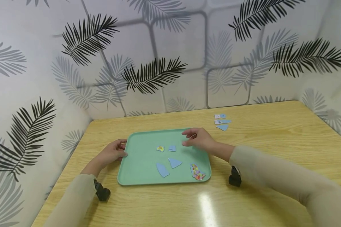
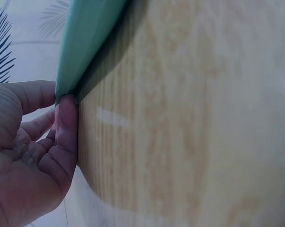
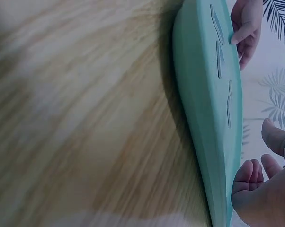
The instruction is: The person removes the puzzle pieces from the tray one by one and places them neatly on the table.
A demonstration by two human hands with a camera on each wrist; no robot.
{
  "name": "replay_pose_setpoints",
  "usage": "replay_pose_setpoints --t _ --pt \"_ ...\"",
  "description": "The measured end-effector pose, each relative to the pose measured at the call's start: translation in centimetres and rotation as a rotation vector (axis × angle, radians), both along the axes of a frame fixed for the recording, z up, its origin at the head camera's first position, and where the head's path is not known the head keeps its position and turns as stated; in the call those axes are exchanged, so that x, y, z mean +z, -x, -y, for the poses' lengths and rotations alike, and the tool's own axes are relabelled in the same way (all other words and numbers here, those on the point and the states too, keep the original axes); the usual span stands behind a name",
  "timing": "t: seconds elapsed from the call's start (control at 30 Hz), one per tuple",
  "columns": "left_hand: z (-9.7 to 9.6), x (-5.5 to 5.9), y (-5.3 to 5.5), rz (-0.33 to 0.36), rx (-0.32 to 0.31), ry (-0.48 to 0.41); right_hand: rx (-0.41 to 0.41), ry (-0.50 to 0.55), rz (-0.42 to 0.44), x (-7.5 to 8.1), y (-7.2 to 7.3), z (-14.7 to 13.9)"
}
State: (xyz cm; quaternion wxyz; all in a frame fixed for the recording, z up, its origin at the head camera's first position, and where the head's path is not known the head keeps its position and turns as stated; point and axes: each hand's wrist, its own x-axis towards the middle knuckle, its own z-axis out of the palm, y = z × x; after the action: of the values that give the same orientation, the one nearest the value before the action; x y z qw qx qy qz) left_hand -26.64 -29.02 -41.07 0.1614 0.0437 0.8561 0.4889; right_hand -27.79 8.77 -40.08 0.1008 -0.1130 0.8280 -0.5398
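A shallow mint-green tray [image 1: 143,171] lies on the wooden table, with several flat cut-out pieces on it. My left hand [image 1: 112,153] grips the tray's left rim, thumb on top and fingers at the underside, as the left wrist view shows. Above the tray's right part hovers my right hand [image 1: 201,139], its fingers loosely bent and holding nothing. Left of it lie a small blue square piece [image 1: 172,148] and a yellow piece [image 1: 160,148]. Nearer me are a blue triangular piece [image 1: 175,162], a long blue piece [image 1: 162,170] and a multicoloured piece [image 1: 197,172] in the near right corner.
Beyond the tray to the right, more flat pieces lie in a small group on the table [image 1: 272,138]: two light strips [image 1: 223,121] with marks and a blue triangle [image 1: 223,127]. A wall covering [image 1: 182,47] with leaf prints rises behind the table's far edge.
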Motion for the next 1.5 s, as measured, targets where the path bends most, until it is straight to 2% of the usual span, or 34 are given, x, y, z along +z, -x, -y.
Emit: replay_pose_setpoints --t 0.4,0.77,1.07,1.27,1.5 --pt "-0.1 0.2 0.0 0.004 -0.002 -0.001 0.078 -0.082 -0.022 -1.0 0.1 2.5" --pt "0.0 0.0 0.1 0.004 0.001 0.0 0.133 -0.131 -0.045 -1.0 0.6 3.5" --pt "-0.2 0.3 0.0 0.005 0.002 -0.004 0.13 -0.22 -0.036 -1.0 0.7 4.2" --pt "-0.3 0.4 -0.1 0.003 0.002 0.005 0.148 -0.296 -0.079 -0.8 0.5 4.5" --pt "-0.1 0.2 0.1 0.013 0.01 -0.002 0.148 -0.32 -0.088 -0.6 0.4 4.7"
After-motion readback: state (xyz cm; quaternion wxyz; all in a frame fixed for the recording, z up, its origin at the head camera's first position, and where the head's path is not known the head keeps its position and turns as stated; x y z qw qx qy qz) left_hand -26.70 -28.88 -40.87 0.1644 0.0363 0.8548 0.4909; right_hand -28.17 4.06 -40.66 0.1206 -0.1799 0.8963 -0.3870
